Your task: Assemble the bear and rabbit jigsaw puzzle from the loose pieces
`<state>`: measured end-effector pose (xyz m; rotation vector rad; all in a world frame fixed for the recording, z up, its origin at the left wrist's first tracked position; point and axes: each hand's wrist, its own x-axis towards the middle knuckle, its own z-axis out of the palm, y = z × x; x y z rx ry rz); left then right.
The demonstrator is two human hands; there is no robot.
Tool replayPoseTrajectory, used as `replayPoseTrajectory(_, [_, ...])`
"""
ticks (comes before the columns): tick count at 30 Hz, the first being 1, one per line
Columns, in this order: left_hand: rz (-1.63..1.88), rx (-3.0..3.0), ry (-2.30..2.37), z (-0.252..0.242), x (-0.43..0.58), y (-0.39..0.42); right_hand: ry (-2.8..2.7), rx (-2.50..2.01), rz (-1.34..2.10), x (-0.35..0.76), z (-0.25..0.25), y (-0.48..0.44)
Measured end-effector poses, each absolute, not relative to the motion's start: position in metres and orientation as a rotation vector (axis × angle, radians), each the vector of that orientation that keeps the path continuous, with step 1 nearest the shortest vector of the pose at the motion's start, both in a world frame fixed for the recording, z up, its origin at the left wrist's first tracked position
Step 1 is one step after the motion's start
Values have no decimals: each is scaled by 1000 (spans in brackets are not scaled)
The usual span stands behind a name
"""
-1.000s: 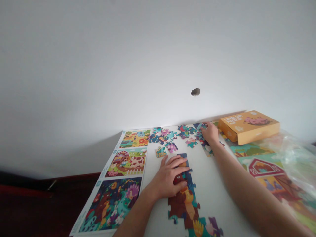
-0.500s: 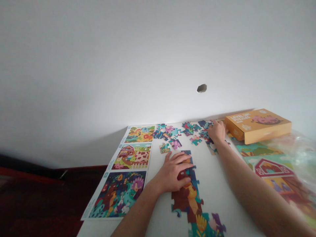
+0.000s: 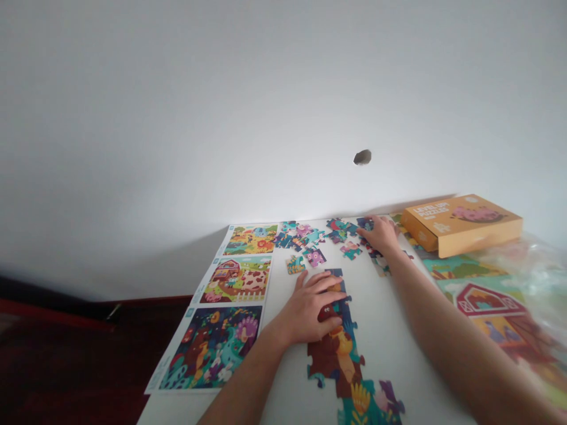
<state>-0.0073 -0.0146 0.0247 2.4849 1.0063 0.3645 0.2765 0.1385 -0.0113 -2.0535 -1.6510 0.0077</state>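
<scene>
My left hand (image 3: 310, 310) lies flat, fingers spread, on the top of a partly joined strip of jigsaw pieces (image 3: 345, 366) that runs down the white table (image 3: 390, 330). My right hand (image 3: 380, 235) reaches to the far edge and rests on a scatter of loose puzzle pieces (image 3: 316, 239); its fingers are curled over dark blue pieces, and whether they grip one is hidden.
A reference sheet with three pictures (image 3: 224, 307) lies along the table's left edge. An orange puzzle box (image 3: 463, 223) stands at the back right. A finished barn puzzle under clear plastic (image 3: 491, 301) lies at the right. A white wall with a small dark hole (image 3: 362, 157) stands behind.
The view shifted slightly rightward a second ago. My right hand moved a little to the left over the loose pieces. My left hand stayed on the joined strip.
</scene>
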Motion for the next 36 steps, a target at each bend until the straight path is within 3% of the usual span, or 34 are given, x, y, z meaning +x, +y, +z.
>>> replayPoseTrajectory(18, [372,2460,1002,21,-8,-13,-1163,-1667,403,303,-9,150])
replayPoseTrajectory(26, [361,2461,1004,23,-7,-13,-1192,-1629,537,307,-12,156])
replayPoseTrajectory(36, [371,2462,995,21,-8,-13,-1288,-1824,316,305,11,140])
